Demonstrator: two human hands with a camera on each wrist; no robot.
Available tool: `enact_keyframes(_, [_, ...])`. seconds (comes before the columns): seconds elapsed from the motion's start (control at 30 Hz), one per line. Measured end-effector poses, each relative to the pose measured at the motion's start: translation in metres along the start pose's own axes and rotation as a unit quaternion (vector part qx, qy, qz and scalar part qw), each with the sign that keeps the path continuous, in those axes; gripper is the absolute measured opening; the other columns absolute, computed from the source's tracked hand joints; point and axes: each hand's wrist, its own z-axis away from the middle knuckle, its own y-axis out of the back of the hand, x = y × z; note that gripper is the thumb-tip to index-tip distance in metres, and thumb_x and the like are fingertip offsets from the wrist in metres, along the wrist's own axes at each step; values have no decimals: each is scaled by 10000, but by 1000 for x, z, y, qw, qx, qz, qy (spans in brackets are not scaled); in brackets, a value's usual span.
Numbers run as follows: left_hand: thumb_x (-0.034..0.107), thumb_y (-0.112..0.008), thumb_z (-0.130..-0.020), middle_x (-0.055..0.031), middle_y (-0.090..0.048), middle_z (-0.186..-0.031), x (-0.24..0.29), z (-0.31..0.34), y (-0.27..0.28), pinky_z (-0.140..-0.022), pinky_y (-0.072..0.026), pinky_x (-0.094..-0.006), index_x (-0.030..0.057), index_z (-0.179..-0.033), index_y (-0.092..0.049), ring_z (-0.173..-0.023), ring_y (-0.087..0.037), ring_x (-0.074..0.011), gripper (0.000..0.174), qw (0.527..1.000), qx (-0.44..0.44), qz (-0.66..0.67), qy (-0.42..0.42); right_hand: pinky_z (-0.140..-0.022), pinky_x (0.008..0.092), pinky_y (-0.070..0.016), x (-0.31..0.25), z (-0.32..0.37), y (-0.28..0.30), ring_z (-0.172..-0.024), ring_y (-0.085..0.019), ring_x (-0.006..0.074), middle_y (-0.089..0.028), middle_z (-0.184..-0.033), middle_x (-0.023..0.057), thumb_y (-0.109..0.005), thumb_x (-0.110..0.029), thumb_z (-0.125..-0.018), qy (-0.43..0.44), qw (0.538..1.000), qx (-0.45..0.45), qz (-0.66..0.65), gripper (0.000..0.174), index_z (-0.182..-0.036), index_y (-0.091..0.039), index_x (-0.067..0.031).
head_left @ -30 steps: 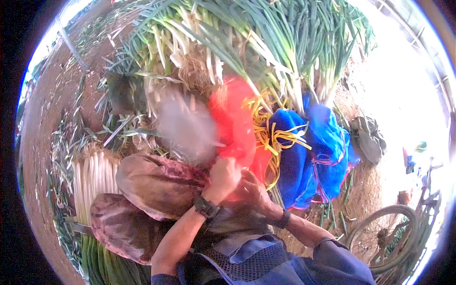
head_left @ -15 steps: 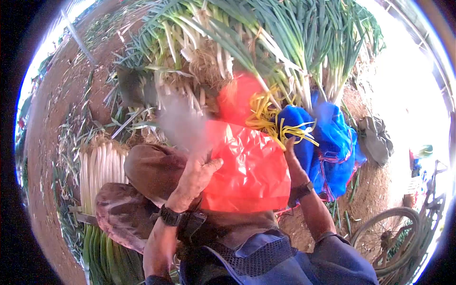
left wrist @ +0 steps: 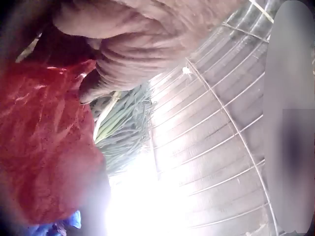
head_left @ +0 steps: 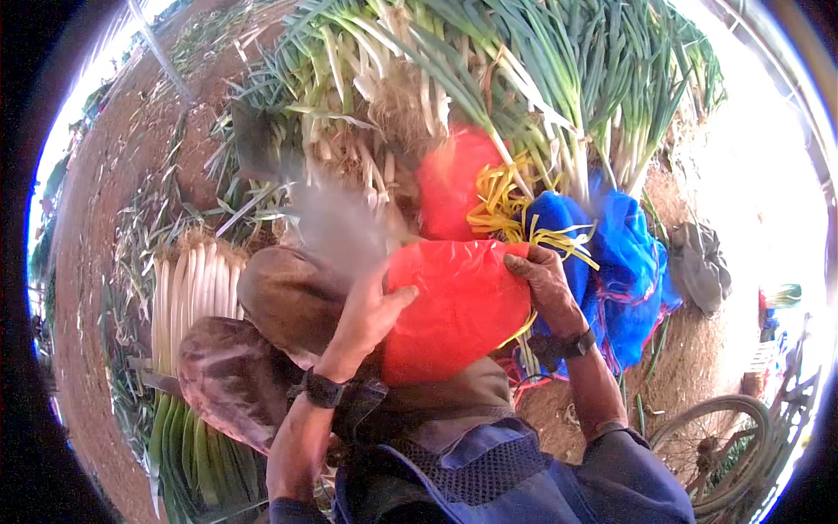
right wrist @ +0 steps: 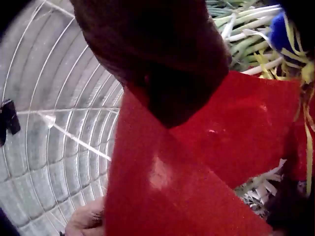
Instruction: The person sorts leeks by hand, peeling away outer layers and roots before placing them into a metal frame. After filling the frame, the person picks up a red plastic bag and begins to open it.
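Red plastic bag (head_left: pixel 458 306) held taut above the knees (head_left: pixel 288 301): left hand (head_left: pixel 371 310) pinches one edge, right hand (head_left: pixel 546 284) grips the far corner. Risk: film tears or slips; nearby yellow ties (head_left: pixel 502 196) could snag.

The plastic bag (head_left: pixel 454 306) in the middle of the head view is a plain, bright red, and a second bag (head_left: pixel 449 179) above it is the same red. Yellow strips (head_left: pixel 502 196) show between them. At right, the mesh sacks (head_left: pixel 624 262) are blue with pink-red edging. The onions (head_left: pixel 524 79) across the top are white in the stalk and green in the leaf. The trimmed bundle (head_left: pixel 188 288) at left is white above and green below. The soil (head_left: pixel 96 201) is reddish brown. The trousers (head_left: pixel 236 375) are mottled brown and maroon, the wristbands (head_left: pixel 323 389) black, the vest (head_left: pixel 489 480) blue.
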Motion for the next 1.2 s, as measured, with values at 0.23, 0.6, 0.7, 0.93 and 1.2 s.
enact_keyframes(0.23, [203,-723,-872,-204,-630,-1117,23,-3,-27,-869,-502,-406,-24,-1219,-551,-1018,-630,-332,449,871,215,-363,-253,-629,296,-520,-13,17,-24,-722,-629,87,-708,-795,40,-757,-168,-821,101,957,33,271,191,-918,-715,-10])
enact_keyframes(0.6, [112,-672,-878,-104,-670,-719,17,-13,-39,-636,-486,-306,-30,-866,-657,-680,-589,-105,144,995,43,-90,-15,-537,261,-406,-12,41,-70,-628,-492,45,-579,-655,-45,-819,-203,-771,134,968,-81,198,227,-759,-678,-26])
enact_keyframes(0.7, [147,-639,-908,-87,-645,-724,10,-13,-32,-635,-479,-302,-27,-878,-647,-694,-574,-115,177,985,97,-104,-96,-524,253,-392,-10,37,-69,-602,-477,47,-555,-634,-66,-782,-181,-813,67,963,34,258,203,-731,-672,-31])
enact_keyframes(0.93, [169,-602,-948,-23,-649,-866,26,4,9,-712,-486,-250,10,-963,-655,-781,-594,-102,167,973,202,112,15,-528,262,-413,-14,9,-20,-595,-517,75,-586,-666,-20,-692,-162,-897,140,967,156,145,167,-769,-684,-54])
enact_keyframes(1.2, [116,-604,-954,-96,-685,-1078,31,40,59,-865,-570,-371,8,-1097,-632,-974,-675,-202,181,925,175,332,-60,-557,193,-374,-25,-43,90,-643,-467,20,-556,-679,-98,-714,-169,-910,330,818,252,397,218,-731,-692,-47])
